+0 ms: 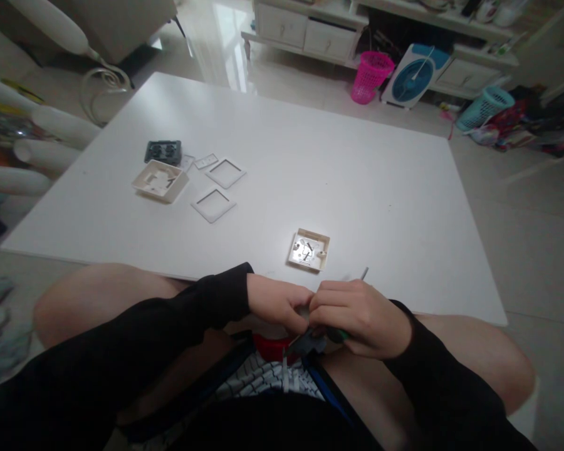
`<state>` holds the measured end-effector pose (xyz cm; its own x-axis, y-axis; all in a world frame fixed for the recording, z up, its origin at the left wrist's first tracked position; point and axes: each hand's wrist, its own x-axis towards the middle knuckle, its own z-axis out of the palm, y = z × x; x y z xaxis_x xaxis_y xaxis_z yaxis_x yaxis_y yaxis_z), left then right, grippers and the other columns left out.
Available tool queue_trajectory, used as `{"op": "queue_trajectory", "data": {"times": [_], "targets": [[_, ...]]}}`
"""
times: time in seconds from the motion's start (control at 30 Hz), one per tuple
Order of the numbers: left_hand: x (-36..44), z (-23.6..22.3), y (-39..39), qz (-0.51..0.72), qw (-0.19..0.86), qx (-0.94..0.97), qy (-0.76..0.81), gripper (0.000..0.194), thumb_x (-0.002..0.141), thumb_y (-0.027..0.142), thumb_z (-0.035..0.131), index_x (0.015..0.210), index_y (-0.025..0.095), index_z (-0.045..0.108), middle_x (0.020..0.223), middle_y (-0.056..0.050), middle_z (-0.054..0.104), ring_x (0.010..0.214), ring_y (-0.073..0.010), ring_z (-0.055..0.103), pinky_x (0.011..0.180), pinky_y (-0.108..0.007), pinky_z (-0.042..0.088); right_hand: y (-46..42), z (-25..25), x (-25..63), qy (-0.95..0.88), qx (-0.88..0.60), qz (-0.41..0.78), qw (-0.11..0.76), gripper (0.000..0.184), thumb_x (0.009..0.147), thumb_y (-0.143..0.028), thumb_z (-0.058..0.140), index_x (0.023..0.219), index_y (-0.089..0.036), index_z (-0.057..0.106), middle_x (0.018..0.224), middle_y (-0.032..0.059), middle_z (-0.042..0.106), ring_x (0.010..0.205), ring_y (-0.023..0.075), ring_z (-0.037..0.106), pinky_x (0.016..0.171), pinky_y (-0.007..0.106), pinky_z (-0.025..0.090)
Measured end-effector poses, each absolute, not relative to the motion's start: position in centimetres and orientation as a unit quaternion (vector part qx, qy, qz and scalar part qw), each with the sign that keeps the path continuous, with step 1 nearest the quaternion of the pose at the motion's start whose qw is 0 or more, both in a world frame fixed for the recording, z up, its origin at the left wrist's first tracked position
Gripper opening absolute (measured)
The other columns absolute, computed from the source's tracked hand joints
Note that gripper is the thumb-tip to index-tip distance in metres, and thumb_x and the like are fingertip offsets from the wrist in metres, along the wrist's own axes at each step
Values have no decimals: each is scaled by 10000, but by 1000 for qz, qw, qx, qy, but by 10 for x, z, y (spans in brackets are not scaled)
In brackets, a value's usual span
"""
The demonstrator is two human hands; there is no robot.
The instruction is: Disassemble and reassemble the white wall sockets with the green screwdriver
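Black sleeves run fwd from your lap on both sides, w/ patterned white cloth & sth red below your hands at abt 6 o'clock. Your L hand is over the tabletop's near edge, its fingers narrow on a dark grey piece; tips partly hidden, so can't tell how firm. That piece sits low btwn both hands, off the tabletop. Your R hand has its fingers curled round a tool: bit of green handle visible under the palm, thin grey shaft poking out at 1 o'clock; rest is covered.

Just beyond your hands at 12, a small white box lies on the tabletop, hollow side up, near the edge. Further out at 11: nearer square frame, then farther square frame, approx same size, lying flat. L of those, btwn 10 & 11, a second white box, w/ a dark socket module right behind it & small white plates just R of the module.

Past the tabletop, on the floor: pink basket at 12–1, blue-and-white fan approx 1, teal basket btwn 1 & 2. White cabinet at 12, farthest.
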<state>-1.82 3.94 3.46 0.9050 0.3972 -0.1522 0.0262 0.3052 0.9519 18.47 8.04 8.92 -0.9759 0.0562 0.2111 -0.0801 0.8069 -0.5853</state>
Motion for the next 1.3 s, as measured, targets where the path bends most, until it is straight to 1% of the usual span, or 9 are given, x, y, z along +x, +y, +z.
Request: {"op": "queue_trajectory", "data": {"times": [0.13,0.27,0.43,0.63,0.8,0.93,1.03,1.2,1.3], "targets": [[-17,41,39,115,728,632,239,79,697,129,644,689,173,579,615,51,523,601,-118,483,529,-220,400,79,89,183,-948,4,303,96,226,981,-135,427,931,-190,641,905,47,695,784,172,564,608,310,410],[-14,42,38,133,678,666,280,210,647,150,671,547,186,490,519,63,412,518,-98,389,468,-237,300,79,89,182,-947,11,308,96,229,973,-142,420,913,-187,637,905,53,697,793,179,574,622,317,432],[-10,41,37,158,674,657,299,222,604,142,667,526,197,467,492,68,402,498,-102,388,459,-249,290,80,86,184,-946,14,312,89,228,941,-115,419,932,-188,634,952,65,713,830,185,592,649,317,465],[-12,42,37,167,695,642,279,219,646,143,646,535,190,463,509,65,401,500,-94,373,465,-242,282,82,88,184,-942,4,320,101,227,955,-128,423,901,-187,635,903,66,699,799,180,589,637,307,457],[-9,35,36,179,716,619,270,104,660,128,651,624,163,560,594,48,495,574,-108,446,505,-232,338,83,87,183,-935,-2,337,108,205,952,-120,460,890,-183,645,886,53,701,805,170,604,657,294,456],[-12,32,38,173,740,597,256,100,678,127,686,691,159,593,642,42,543,621,-119,487,560,-234,402,83,87,181,-927,-4,353,125,213,940,-105,472,893,-182,665,865,52,703,784,168,610,645,292,460],[-22,35,43,151,802,529,234,165,714,213,741,846,165,655,785,12,652,752,-160,596,684,-263,501,85,89,182,-900,-40,403,163,174,950,-125,540,876,-176,689,829,48,715,755,155,630,659,282,485],[-39,47,54,201,841,417,280,482,825,529,731,1129,158,686,1086,-75,723,954,-216,671,807,-305,534,98,89,189,-814,-265,470,215,94,847,-227,792,804,-170,731,748,21,730,683,136,651,647,260,498],[-41,54,57,272,792,449,313,489,840,512,766,1162,154,684,1128,-88,726,1006,-224,671,862,-322,527,105,85,191,-731,-393,503,242,147,762,-273,859,779,-169,756,713,20,733,656,146,647,622,267,502]]}}
